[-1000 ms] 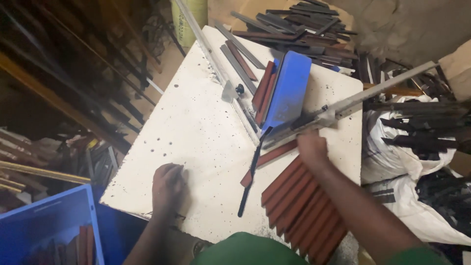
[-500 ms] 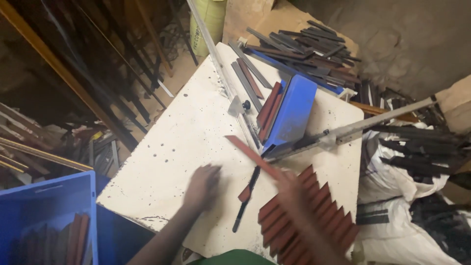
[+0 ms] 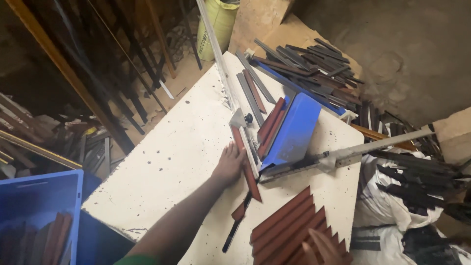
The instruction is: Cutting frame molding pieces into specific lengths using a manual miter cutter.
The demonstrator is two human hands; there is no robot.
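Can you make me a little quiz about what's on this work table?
1. True or false: the left hand rests on a reddish-brown strip beside the metal guide rail.
2. What lies stacked near the right hand? A) reddish-brown strips B) green bottles C) white plates
3. What colour is the crate at the left edge of the picture?

Key: 1 true. 2 A. 3 blue.
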